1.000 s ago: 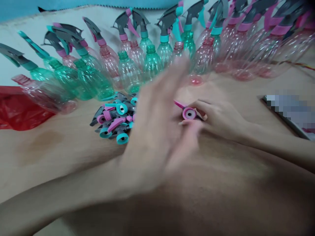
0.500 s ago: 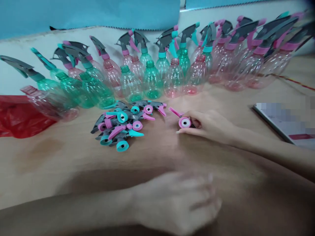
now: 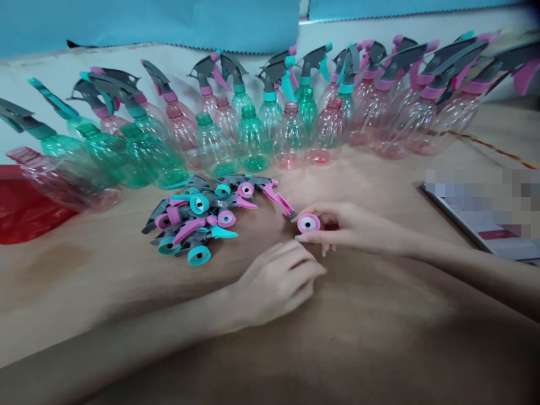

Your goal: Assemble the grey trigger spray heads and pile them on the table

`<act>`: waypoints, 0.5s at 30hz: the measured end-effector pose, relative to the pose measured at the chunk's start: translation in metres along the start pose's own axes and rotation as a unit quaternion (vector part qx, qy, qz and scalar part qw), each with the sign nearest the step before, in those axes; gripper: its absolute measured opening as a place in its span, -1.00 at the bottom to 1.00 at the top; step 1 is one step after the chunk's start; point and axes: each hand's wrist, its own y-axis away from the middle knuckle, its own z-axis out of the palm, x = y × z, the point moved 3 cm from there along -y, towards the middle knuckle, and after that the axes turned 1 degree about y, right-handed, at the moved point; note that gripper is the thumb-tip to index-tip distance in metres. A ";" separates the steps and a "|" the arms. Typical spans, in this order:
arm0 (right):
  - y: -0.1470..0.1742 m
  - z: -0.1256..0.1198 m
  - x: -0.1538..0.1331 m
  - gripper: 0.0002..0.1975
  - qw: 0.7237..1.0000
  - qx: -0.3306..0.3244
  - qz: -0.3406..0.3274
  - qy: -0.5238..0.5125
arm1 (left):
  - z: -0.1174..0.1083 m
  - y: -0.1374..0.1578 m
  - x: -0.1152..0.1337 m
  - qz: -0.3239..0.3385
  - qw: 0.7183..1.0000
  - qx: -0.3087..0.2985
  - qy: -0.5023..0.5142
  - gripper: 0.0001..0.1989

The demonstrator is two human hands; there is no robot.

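My right hand [image 3: 350,228] grips a trigger spray head [image 3: 309,223] by its pink collar, whose round white-lined opening faces me. The pink trigger points up and left. Just in front and to the left is my left hand [image 3: 280,281], palm down with its fingers curled together; whatever it may hold is hidden beneath. A pile of loose spray heads [image 3: 189,228], grey with pink or turquoise collars and triggers, lies left of both hands on the table.
Behind the pile stand several open-necked bottles, including a green bottle [image 3: 254,140] and a pink bottle [image 3: 327,135]. Bottles with spray heads line the wall. A red plastic bag [image 3: 34,208] lies at left, a flat pad-like object [image 3: 476,214] at right, near a twisted cord [image 3: 498,149].
My left hand has moved up and away from me, close to my right hand. The spray head in my right hand has shifted slightly down and left in view and turned.
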 end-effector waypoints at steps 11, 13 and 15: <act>-0.005 -0.012 0.010 -0.69 0.973 0.124 0.107 -0.163 | 0.024 0.015 0.021 -0.059 0.986 -0.136 -0.072 -0.24; -0.005 -0.012 0.009 -0.70 0.974 0.119 0.108 -0.158 | 0.038 0.026 0.054 0.073 0.980 -0.182 -0.029 -0.54; -0.004 -0.011 0.007 -0.70 0.977 0.105 0.104 -0.152 | 0.041 0.032 0.080 0.188 0.967 -0.167 0.046 -0.62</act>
